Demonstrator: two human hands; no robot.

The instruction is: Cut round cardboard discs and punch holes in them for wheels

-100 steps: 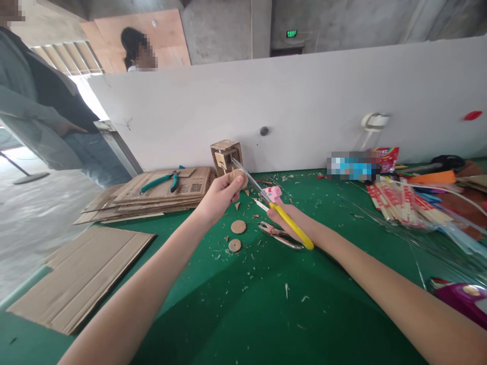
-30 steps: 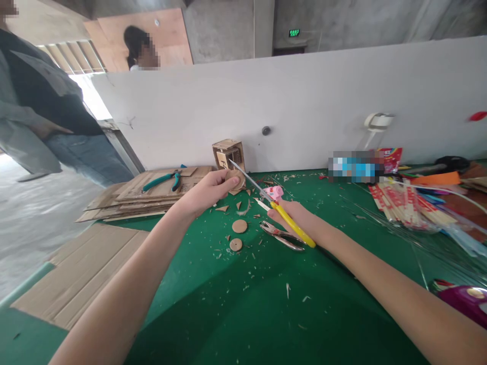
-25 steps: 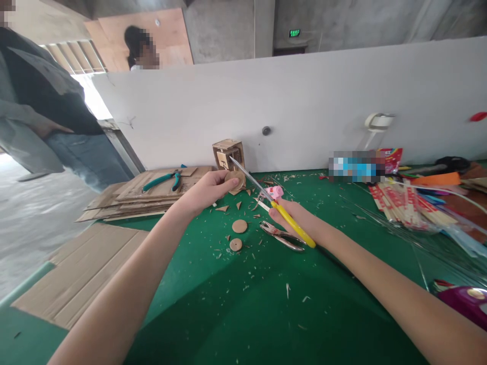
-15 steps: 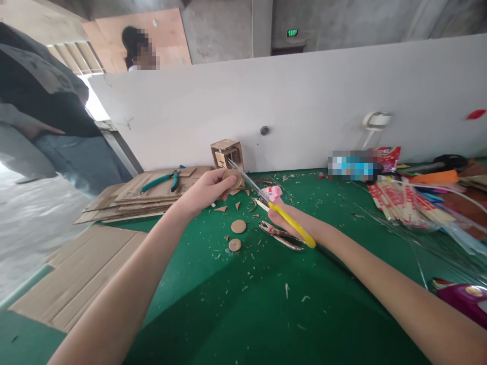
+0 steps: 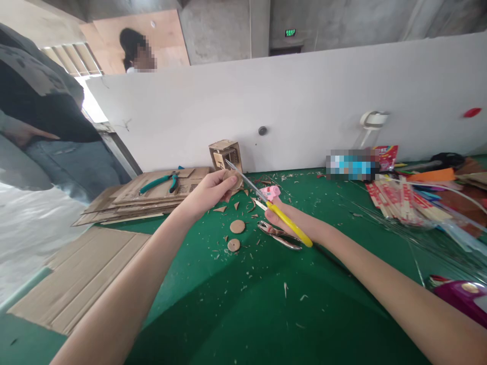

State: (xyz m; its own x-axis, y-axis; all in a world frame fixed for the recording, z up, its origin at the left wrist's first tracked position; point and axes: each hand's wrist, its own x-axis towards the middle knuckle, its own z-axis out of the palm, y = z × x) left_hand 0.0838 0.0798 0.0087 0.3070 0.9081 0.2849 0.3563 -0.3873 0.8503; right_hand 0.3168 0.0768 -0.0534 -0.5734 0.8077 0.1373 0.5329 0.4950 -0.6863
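Concrete walls (image 5: 220, 35) close the room at the back, and before them a white partition (image 5: 304, 101) runs along the far edge of the green bench (image 5: 213, 314). One person (image 5: 45, 111) in a dark top stands at the left side.

At the bench, the left hand (image 5: 213, 191) has its grip clamped on a cardboard disc (image 5: 233, 181), pinched between thumb and fingers, in front of a small cardboard box (image 5: 219, 160). The right hand (image 5: 294, 215) has its grip closed around the yellow handles of the scissors (image 5: 291, 225). Their blades point away and to the left, just beside the disc; whether they touch its edge, I cannot tell.

Near the right hand lie a pink glue gun (image 5: 271, 192) and metal pliers (image 5: 277, 234). Between the forearms two other discs lie flat among scraps: a larger disc (image 5: 238, 226) and a smaller disc (image 5: 234, 245), which has a small hole. Teal-handled pliers (image 5: 159, 183) rest upon stacked cardboard sheets (image 5: 125, 197) at the left. Wrapped sticks (image 5: 405, 203) lie at the right.
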